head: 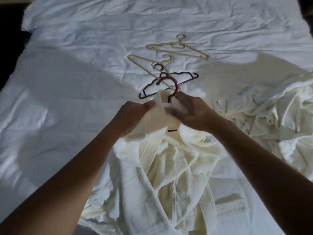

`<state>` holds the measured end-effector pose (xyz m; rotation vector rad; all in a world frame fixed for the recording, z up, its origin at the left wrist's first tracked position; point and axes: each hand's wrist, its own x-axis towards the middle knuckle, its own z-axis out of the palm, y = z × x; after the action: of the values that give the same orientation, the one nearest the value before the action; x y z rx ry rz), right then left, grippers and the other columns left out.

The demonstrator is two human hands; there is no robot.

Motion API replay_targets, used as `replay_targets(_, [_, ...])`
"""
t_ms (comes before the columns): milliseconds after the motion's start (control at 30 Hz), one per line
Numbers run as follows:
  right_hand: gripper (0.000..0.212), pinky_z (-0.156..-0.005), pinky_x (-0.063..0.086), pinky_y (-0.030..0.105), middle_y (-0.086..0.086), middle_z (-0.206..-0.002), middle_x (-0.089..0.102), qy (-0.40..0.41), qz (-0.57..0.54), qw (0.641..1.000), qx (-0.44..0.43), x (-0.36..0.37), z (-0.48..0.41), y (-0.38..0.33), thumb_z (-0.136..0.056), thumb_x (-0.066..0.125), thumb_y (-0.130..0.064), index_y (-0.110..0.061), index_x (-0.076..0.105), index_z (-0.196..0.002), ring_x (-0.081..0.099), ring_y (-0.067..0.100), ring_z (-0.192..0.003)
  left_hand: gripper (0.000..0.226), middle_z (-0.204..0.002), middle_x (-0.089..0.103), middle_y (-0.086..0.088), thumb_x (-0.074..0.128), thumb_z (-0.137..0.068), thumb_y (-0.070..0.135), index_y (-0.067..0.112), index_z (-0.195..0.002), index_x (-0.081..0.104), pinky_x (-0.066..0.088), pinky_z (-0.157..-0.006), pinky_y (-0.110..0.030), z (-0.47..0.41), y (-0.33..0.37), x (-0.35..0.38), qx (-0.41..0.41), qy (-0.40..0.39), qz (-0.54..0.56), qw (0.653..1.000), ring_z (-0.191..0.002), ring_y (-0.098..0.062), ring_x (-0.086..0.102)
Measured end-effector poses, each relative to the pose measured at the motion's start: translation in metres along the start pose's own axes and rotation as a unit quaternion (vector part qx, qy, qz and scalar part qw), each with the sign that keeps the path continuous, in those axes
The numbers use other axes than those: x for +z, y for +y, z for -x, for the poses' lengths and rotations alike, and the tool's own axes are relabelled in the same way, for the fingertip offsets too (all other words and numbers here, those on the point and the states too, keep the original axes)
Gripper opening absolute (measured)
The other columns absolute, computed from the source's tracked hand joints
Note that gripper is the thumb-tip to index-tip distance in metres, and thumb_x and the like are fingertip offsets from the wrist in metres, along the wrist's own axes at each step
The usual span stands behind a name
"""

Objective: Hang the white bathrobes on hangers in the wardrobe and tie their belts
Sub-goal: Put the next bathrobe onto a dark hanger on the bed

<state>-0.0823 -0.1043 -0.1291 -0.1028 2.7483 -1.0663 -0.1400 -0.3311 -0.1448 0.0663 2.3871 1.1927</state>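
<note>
Gripped at the collar by left hand and right hand — white bathrobe, lying crumpled on the bed sheet, with the hook of a maroon hanger poking from its neck.

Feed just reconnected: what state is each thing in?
held bathrobe, crumpled on bed, hanger inside
maroon hanger, in robe, hook out
left hand, pinching robe collar
right hand, gripping robe collar by hook
second bathrobe, heaped, unhung
black hanger, bare
far cream hanger, bare
near cream hanger, bare, crossing black hanger
</note>
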Motion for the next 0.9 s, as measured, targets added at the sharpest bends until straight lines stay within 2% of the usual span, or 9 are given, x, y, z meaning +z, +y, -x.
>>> replay_targets(100, [0.049, -0.074, 0.053, 0.038, 0.000, -0.090, 0.069, 0.032, 0.079, 0.994, 0.066, 0.006, 0.004, -0.006, -0.088, 0.054, -0.073, -0.030, 0.055, -0.112, 0.064, 0.024, -0.080, 0.052, -0.068, 0.059, -0.006, 0.067, -0.089, 0.060, 0.009, -0.079, 0.066, 0.046, -0.067, -0.031, 0.006, -0.002, 0.003, 0.084, 0.092, -0.052, 0.991, -0.063, -0.010, 0.056])
replay_targets(133, [0.048, -0.075, 0.053, 0.039, 0.002, -0.089, 0.071, 0.073, 0.074, 0.991, 0.086, 0.001, 0.004, -0.008, -0.089, 0.053, -0.072, -0.029, 0.057, -0.109, 0.065, 0.027, -0.082, 0.040, -0.080, 0.060, 0.004, 0.072, -0.086, 0.057, 0.018, -0.091, 0.067, 0.047, -0.073, -0.029, 0.012, 0.002, 0.003, 0.128, 0.129, -0.057, 0.982, -0.074, -0.008, 0.057])
replay_targets(200, [0.045, -0.075, 0.053, 0.040, 0.003, -0.087, 0.071, 0.142, 0.066, 0.982, 0.104, -0.017, 0.002, -0.012, -0.090, 0.053, -0.068, -0.025, 0.058, -0.101, 0.065, 0.032, -0.085, 0.067, -0.114, 0.056, 0.004, 0.084, -0.074, 0.052, 0.021, -0.127, 0.058, 0.046, -0.091, -0.028, 0.027, 0.003, 0.005, 0.175, 0.191, -0.105, 0.960, -0.104, -0.014, 0.055])
replay_targets(300, [0.044, -0.077, 0.053, 0.043, 0.001, -0.084, 0.068, 0.187, 0.057, 0.975, 0.109, -0.056, 0.000, -0.032, -0.090, 0.053, -0.065, -0.022, 0.059, -0.097, 0.063, 0.033, -0.085, 0.097, -0.139, 0.050, -0.010, 0.083, -0.068, 0.054, 0.016, -0.147, 0.039, 0.042, -0.103, -0.045, 0.047, -0.021, 0.012, 0.073, 0.253, -0.161, 0.951, -0.128, -0.029, 0.048])
replay_targets(400, [0.037, -0.078, 0.052, 0.044, -0.001, -0.084, 0.068, 0.224, 0.049, 0.969, 0.095, -0.098, 0.004, -0.064, -0.090, 0.056, -0.061, -0.025, 0.058, -0.097, 0.062, 0.031, -0.085, 0.051, -0.107, 0.069, -0.007, 0.074, -0.084, 0.054, 0.014, -0.114, 0.063, 0.047, -0.081, -0.035, 0.057, -0.018, -0.008, -0.039, 0.164, -0.051, 0.984, -0.108, -0.032, 0.065])
replay_targets(567, [0.030, -0.073, 0.051, 0.038, 0.000, -0.083, 0.067, 0.308, -0.005, 0.949, 0.073, -0.192, 0.027, -0.132, -0.095, 0.058, -0.053, -0.023, 0.061, -0.097, 0.063, 0.025, -0.081, 0.018, -0.093, 0.073, -0.006, 0.060, -0.100, 0.034, 0.020, -0.096, 0.069, 0.052, -0.075, -0.034, 0.063, 0.077, -0.121, 0.086, 0.178, 0.083, 0.977, -0.089, -0.026, 0.068])
replay_targets(667, [0.030, -0.073, 0.055, 0.040, 0.005, -0.093, 0.068, 0.368, -0.014, 0.929, 0.042, -0.257, 0.043, -0.193, -0.098, 0.056, -0.049, -0.021, 0.062, -0.106, 0.065, 0.025, -0.083, 0.035, -0.096, 0.071, 0.003, 0.049, -0.105, 0.048, 0.020, -0.101, 0.070, 0.050, -0.074, -0.021, 0.089, 0.168, -0.193, 0.173, 0.172, 0.093, 0.965, -0.086, -0.013, 0.064])
replay_targets(733, [0.030, -0.073, 0.057, 0.040, 0.006, -0.099, 0.067, 0.396, -0.007, 0.918, 0.019, -0.297, 0.055, -0.237, -0.100, 0.055, -0.049, -0.021, 0.062, -0.109, 0.066, 0.026, -0.087, 0.055, -0.107, 0.067, 0.011, 0.037, -0.101, 0.067, 0.027, -0.114, 0.072, 0.045, -0.082, -0.028, 0.112, 0.223, -0.231, 0.179, 0.183, 0.083, 0.963, -0.097, -0.012, 0.061])
replay_targets(900, [0.033, -0.071, 0.043, 0.030, 0.004, -0.101, 0.066, 0.462, 0.034, 0.885, -0.039, -0.384, 0.102, -0.333, -0.099, 0.055, -0.048, -0.019, 0.067, -0.112, 0.061, 0.023, -0.086, 0.053, -0.073, 0.070, 0.020, 0.042, -0.097, 0.071, 0.032, -0.082, 0.075, 0.046, -0.070, -0.023, 0.161, 0.320, -0.310, 0.214, 0.221, 0.117, 0.945, -0.076, 0.002, 0.060])
